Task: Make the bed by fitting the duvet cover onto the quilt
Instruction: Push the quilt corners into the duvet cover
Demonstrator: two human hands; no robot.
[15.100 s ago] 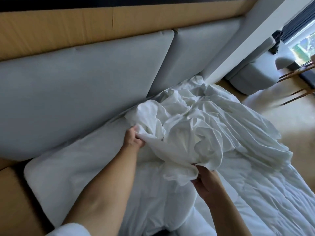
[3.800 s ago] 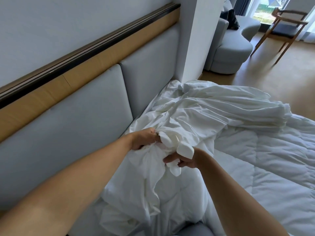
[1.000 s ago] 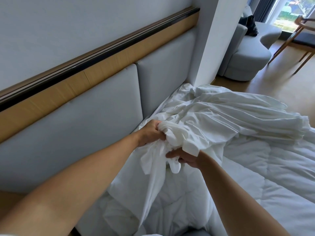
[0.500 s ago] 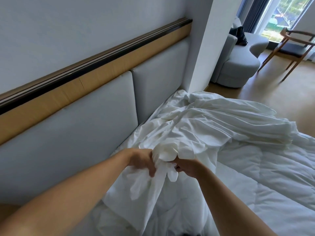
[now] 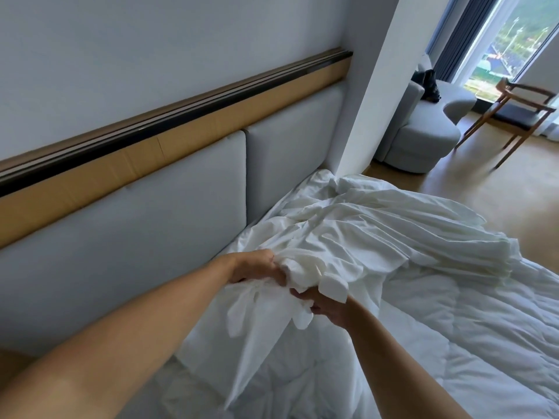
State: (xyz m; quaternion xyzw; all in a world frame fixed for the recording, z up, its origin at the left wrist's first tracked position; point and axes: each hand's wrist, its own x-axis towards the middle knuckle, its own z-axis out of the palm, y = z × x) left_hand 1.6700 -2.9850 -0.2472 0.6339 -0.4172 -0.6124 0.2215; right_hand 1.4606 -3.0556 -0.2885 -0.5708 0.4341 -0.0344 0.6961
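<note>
A grey padded headboard (image 5: 187,207) of two panels backs the bed. Beside it your two hands work one white duvet cover (image 5: 363,237) bunched over one quilt (image 5: 469,343). Your left hand (image 5: 257,269) grips the gathered corner, your right hand (image 5: 328,305) pinches it from below, nearly touching. Half a second ago they sat lower; they have since risen.

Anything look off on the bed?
Duvet cover is bunched in a crumpled heap by the headboard, not spread over the quilt. Both hands grip a wad of it. Nothing damaged.
</note>
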